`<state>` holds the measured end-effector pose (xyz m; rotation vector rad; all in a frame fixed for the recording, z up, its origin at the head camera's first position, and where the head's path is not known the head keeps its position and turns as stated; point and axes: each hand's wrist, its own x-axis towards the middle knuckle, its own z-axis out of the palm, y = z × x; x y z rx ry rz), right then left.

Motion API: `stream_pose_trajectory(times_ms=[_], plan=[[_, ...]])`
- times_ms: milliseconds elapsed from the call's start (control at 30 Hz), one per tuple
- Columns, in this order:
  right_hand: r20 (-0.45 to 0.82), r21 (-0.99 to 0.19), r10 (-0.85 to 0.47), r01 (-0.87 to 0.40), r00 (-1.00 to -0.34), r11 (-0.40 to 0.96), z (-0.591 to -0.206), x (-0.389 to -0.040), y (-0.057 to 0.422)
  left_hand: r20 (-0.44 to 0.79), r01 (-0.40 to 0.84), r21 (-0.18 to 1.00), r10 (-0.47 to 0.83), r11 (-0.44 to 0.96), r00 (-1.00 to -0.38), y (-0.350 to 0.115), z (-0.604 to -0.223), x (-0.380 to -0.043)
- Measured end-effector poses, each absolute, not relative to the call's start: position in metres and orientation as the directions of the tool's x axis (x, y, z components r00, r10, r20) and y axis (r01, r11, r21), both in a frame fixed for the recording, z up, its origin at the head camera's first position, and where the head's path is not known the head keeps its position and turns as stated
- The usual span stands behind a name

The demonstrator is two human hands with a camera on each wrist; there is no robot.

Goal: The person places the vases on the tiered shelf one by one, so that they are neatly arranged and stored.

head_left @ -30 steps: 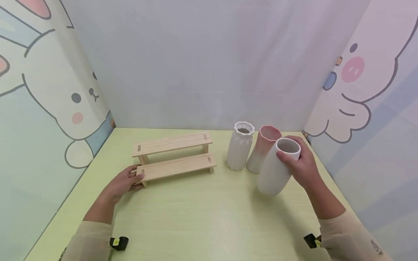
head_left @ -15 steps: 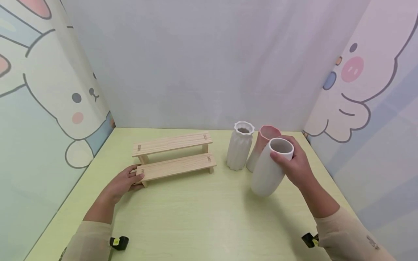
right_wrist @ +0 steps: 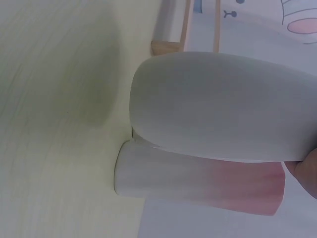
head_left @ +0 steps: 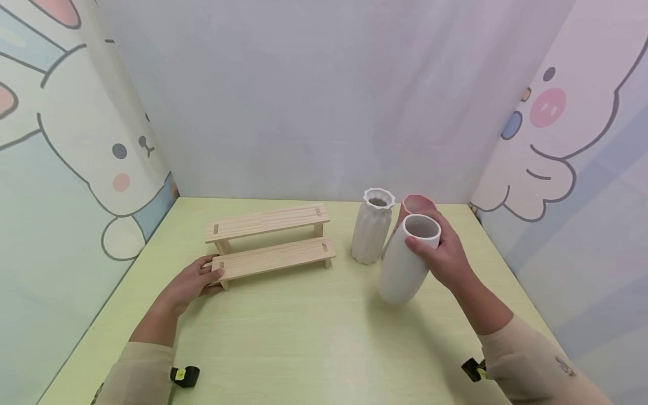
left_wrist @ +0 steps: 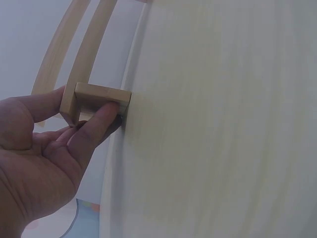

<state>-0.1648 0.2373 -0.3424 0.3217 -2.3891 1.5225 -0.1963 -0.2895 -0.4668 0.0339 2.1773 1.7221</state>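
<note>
At the near left end of a two-step wooden stand [head_left: 273, 260], my left hand [head_left: 189, 284] grips the lower step, thumb on top and fingers around the leg below. My right hand [head_left: 448, 256] holds a smooth white vase [head_left: 402, 270] near its rim, thumb on the front side. The vase leans, its mouth toward the right, and hangs above the table with its shadow apart from it. Behind it, a pink-and-white vase [head_left: 417, 204] is partly hidden. In the right wrist view, the pink-and-white vase [right_wrist: 198, 178] appears alongside the held one.
A white fluted vase [head_left: 372, 233] with a scalloped rim stands between the stand and the pink-and-white vase. The pale yellow-green table [head_left: 304, 343] ends at a plain back curtain [head_left: 314, 112]. Cartoon-printed panels [head_left: 71, 163] rise on both sides.
My right hand has carried the smooth white vase leftward, so it now covers more of the pink-and-white vase. The left hand and the stand have stayed in place.
</note>
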Motion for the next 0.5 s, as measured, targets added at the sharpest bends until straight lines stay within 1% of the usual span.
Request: stream_pose_trajectory(times_ms=[500], plan=[[0.393, -0.85, -0.08, -0.396, -0.916, 0.347, -0.342, -0.174, 0.218, -0.272, -0.209, 0.944, 0.241, 0.255, -0.932, -0.289, -0.467, -0.198]])
